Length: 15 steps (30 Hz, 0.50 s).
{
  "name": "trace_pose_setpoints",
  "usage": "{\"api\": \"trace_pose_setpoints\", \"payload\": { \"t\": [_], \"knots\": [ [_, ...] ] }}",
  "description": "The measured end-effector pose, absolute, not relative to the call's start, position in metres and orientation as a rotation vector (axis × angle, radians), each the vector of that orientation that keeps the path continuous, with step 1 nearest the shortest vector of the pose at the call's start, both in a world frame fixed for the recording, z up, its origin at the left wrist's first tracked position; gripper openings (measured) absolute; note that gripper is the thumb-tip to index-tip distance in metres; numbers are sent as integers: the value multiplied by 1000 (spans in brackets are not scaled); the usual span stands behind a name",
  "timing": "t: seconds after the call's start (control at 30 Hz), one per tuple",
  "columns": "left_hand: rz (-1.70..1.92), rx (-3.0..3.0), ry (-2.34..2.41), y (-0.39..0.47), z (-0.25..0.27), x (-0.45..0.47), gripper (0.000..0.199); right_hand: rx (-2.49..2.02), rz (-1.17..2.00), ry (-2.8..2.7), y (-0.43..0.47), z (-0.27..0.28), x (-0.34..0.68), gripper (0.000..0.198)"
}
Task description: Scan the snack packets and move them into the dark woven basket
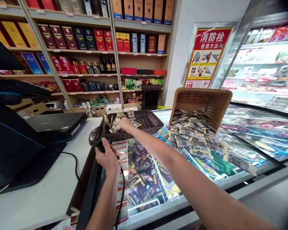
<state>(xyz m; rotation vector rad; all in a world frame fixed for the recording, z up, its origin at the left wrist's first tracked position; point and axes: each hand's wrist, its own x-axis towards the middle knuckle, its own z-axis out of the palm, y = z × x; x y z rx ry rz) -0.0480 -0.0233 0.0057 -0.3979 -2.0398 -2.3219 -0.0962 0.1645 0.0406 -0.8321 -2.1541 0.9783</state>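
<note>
My left hand (108, 159) is wrapped round the handle of a black barcode scanner (97, 135), its head tilted up to the left and its cable hanging down. My right hand (125, 124) reaches across into a dark woven basket (148, 123). Its fingers are closed at a small clear packet (115, 126) with a printed label, though the fingertips are partly hidden. Several similar packets lie in the left half of that basket. To the right, a tan wicker basket (203, 95) lies tipped on its side, with a heap of packets (192, 134) spilling out.
The baskets rest on a glass-topped freezer (148, 169) holding wrapped goods. At left, a white counter (45, 188) carries a black checkout terminal (12, 147) and a flat black device (57, 124). Shelves (86, 51) of boxes stand behind, with a lit display cooler (266, 64) at right.
</note>
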Motion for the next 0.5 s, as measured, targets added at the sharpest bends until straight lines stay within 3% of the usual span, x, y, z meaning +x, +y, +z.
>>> {"api": "trace_pose_setpoints", "payload": {
  "t": [0.23, 0.5],
  "knots": [
    [-2490, -618, -2048, -11, 8, -25, 52, -915, 1258, -1633, 198, 39, 38, 23],
    [-2550, -1293, -2159, -5, 1, 4, 58, -923, 1379, -1371, 189, 0, 160, 14]
  ]
}}
